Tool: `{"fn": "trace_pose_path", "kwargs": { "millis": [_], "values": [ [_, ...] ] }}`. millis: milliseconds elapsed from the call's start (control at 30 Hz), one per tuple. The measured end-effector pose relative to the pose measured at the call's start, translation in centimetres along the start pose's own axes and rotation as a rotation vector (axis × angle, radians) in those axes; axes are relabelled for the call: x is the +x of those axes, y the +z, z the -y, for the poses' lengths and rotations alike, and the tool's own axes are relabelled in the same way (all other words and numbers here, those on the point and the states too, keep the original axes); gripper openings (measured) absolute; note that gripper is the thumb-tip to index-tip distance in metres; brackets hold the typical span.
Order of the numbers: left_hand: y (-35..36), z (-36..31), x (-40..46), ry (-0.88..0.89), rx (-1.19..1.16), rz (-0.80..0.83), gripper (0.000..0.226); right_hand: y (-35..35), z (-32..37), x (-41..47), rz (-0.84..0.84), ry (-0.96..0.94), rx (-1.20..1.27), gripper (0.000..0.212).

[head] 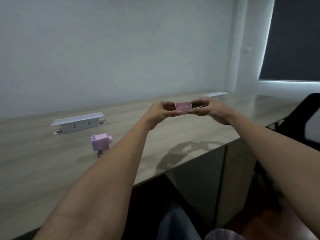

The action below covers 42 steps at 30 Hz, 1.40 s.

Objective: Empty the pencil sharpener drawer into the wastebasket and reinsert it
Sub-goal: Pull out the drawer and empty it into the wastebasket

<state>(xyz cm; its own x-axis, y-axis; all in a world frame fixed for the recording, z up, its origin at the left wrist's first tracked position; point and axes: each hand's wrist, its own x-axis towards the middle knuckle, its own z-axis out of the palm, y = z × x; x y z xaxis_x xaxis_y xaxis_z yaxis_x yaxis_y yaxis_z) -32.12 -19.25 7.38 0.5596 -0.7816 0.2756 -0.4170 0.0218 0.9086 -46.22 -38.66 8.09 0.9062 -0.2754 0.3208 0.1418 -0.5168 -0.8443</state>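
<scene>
I hold the pink drawer (183, 108) up over the desk (173, 135), open side up, left hand (162, 110) and right hand (206, 108) each pinching an end. Sharpener (101, 141) sits down-left on the desk, nearer my left arm. Bare desk between. Possible wastebasket rim (223, 234) below, near my lap, can't confirm.

an office, by the look of it: a long wood-grain counter (199, 132) runs along a plain pale wall (121, 49), with pop-up socket boxes (78, 124) set into its top. a black office chair (297, 118) stands at the right, below a window covered by a dark roller blind (294, 40).
</scene>
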Motion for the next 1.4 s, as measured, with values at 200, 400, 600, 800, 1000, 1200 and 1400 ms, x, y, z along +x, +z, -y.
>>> {"fn": "trace_pose_path", "kwargs": {
  "millis": [200, 400, 600, 800, 1000, 1200, 1400],
  "values": [
    [10.1, 0.5, 2.3, 0.025, -0.064, 0.150, 0.051, -6.9, -3.6, -7.0, -0.093, 0.091, -0.009, 0.042],
    [18.3, 2.3, 2.9, 0.016, -0.096, 0.263, 0.056, -10.7, -8.6, -13.4, -0.219, 0.207, 0.000, 0.055],
    [24.3, 6.7, 1.3, -0.027, -0.096, 0.311, 0.052, -10.8, -14.1, -19.0, -0.291, 0.318, 0.128, 0.044],
    [28.1, 13.0, -2.4, -0.143, -0.084, 0.389, 0.053, -7.6, -21.1, -23.7, -0.278, 0.497, 0.177, 0.059],
    [30.1, 20.0, -4.9, -0.333, -0.140, 0.415, 0.055, -3.5, -27.8, -26.5, -0.261, 0.650, 0.264, 0.061],
    [32.6, 27.6, -6.9, -0.589, -0.165, 0.490, 0.065, 0.4, -34.0, -29.7, -0.209, 0.859, 0.427, 0.054],
    [35.1, 31.8, -8.5, -0.925, -0.268, 0.534, 0.050, 3.6, -37.3, -32.5, -0.175, 1.037, 0.571, 0.040]
  ]
}}
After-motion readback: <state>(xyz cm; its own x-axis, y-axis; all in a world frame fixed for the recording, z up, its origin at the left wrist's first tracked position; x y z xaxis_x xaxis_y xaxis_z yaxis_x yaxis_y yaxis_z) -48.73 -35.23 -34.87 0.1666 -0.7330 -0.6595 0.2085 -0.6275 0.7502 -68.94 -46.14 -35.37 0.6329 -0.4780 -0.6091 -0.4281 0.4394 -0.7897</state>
